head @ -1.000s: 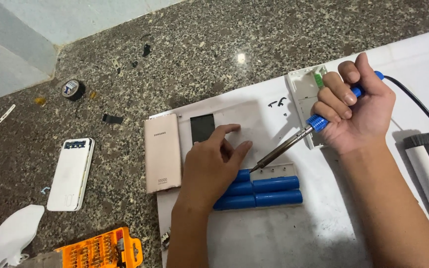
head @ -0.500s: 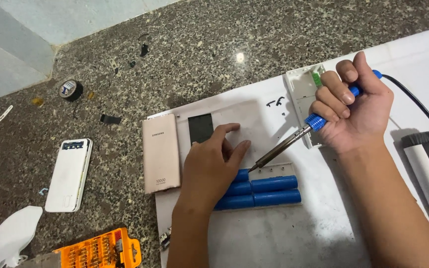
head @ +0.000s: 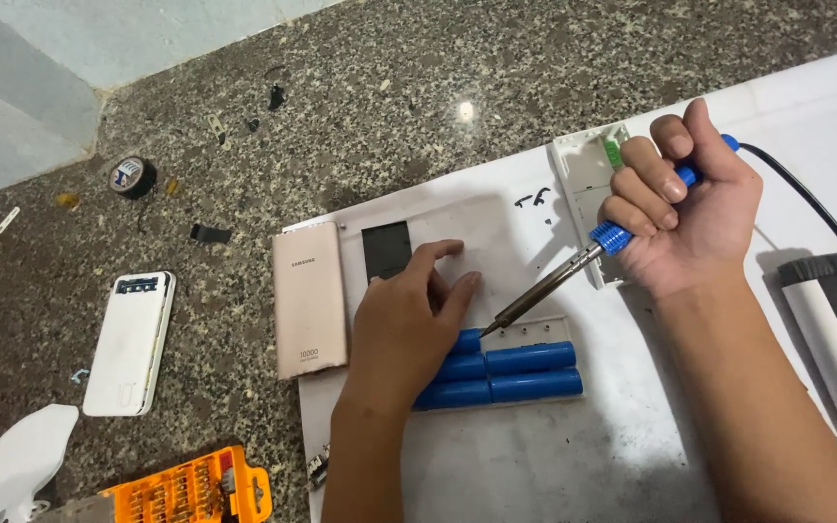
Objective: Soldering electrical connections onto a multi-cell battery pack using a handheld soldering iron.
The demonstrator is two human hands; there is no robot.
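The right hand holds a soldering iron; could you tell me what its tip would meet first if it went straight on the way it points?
The right hand aims the soldering iron down-left. Its tip seems almost on the blue battery cells, close by the left hand; depth is unclear.

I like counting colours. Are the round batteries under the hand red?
No, the cylindrical batteries lying side by side under the left hand are blue, like the soldering iron handle in the right hand.
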